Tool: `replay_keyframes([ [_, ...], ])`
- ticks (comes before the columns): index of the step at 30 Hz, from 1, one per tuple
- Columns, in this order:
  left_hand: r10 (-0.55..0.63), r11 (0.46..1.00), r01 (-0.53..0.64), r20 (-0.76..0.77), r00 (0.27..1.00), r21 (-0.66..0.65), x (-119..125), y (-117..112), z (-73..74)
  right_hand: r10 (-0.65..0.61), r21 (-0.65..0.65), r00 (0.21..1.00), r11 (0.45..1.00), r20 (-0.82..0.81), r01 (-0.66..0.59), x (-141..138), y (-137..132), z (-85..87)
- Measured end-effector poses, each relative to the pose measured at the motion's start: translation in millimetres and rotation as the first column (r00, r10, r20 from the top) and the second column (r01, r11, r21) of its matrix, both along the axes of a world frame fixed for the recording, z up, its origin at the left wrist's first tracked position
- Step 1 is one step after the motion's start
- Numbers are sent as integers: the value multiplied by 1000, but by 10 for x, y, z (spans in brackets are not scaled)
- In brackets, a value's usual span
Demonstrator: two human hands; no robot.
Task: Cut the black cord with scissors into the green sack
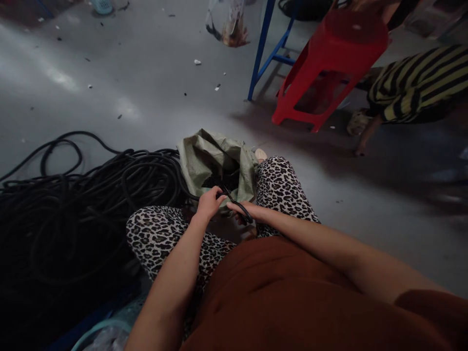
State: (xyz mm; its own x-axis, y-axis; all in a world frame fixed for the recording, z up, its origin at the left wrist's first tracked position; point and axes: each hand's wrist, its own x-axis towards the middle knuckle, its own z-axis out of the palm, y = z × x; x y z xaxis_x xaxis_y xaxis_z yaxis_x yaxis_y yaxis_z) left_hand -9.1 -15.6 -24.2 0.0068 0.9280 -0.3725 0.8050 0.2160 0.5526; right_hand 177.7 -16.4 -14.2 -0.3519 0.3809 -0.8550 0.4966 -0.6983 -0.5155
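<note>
The floor (153,92) is grey and reflects light at upper left. Small scraps (198,62) litter its upper part. Looped black tubing (146,170) lies at left, an open greenish sack (190,156) stands at centre, a red stool (356,41) at upper right.

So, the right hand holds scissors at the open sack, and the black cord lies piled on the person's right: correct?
No: the head view shows the black cord piled on the person's left. The right hand does hold scissors at the open sack.

Red stool (331,51) beside blue frame (261,48)
</note>
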Motion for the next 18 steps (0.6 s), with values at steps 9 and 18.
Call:
replay_keyframes([
  [9,-60,998,59,48,997,15,4,-3,-22,-17,0,999,1000,30,17,-17,-10,-2],
  [18,-34,999,34,26,999,20,-6,6,-21,31,112,991,993,128,-45,-23,-27,53],
])
